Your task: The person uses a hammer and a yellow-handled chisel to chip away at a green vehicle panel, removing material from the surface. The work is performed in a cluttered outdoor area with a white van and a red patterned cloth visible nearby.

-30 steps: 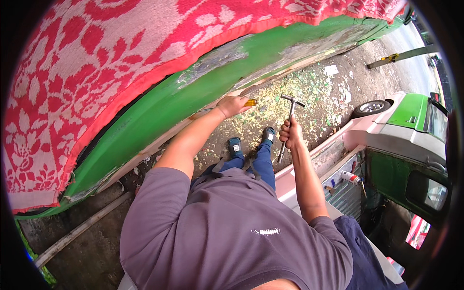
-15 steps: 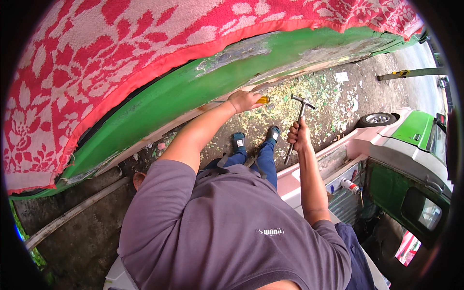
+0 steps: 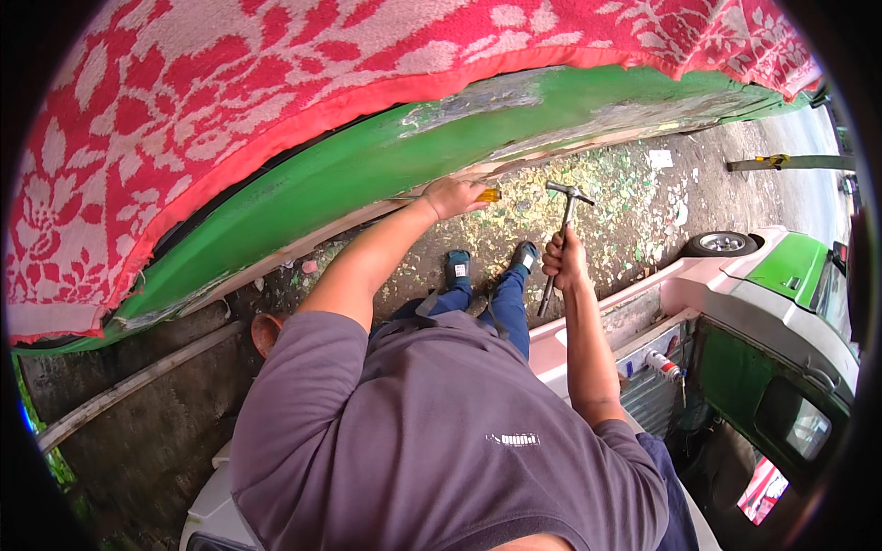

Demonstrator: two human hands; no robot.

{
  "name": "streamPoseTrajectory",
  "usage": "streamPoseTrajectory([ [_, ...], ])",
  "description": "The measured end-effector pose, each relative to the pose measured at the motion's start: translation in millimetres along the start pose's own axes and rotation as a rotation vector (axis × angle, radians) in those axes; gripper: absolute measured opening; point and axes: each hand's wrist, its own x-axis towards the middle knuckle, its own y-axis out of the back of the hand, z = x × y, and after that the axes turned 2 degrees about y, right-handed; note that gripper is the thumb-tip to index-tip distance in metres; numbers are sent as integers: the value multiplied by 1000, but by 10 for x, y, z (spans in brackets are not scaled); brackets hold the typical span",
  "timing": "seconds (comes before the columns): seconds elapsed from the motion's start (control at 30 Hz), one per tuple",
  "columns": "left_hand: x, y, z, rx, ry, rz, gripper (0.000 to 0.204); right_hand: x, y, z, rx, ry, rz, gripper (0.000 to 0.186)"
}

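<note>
My left hand (image 3: 448, 197) is closed around a screwdriver (image 3: 491, 195). Its yellow-orange handle sticks out on the right, and a thin part of the shaft shows on the left, close to the lower edge of a green vehicle panel (image 3: 340, 188). Most of the grip is hidden by my fingers. Further right, my right hand (image 3: 565, 261) grips a metal hammer (image 3: 571, 193) by its dark handle, with the head raised and apart from the panel. Bare, scraped patches show along the panel.
A red and pink patterned towel (image 3: 276, 83) covers the vehicle above the panel. Paint flakes (image 3: 606, 197) litter the ground past my shoes (image 3: 458, 265). On the right stands a pink and green pickup (image 3: 790, 266) with a spray can (image 3: 662, 365) in its bed.
The view has shifted slightly. Both hands keep their grips, with the screwdriver still by the panel's lower edge and the hammer still raised; little else differs.
</note>
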Motion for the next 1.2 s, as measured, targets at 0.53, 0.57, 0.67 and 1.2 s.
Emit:
streamPoseTrajectory([
  [0.53,350,36,399,-235,-234,73,35,-120,102,-329,-88,-27,52,49],
  [0.57,358,47,386,-258,-232,114,35,-127,116,-336,-95,-21,55,49],
  [0.67,297,92,340,-189,-160,103,36,-132,131,-347,-102,-9,67,49],
  [1.2,309,91,348,-215,-131,-99,36,-86,182,-253,-31,63,80,50],
])
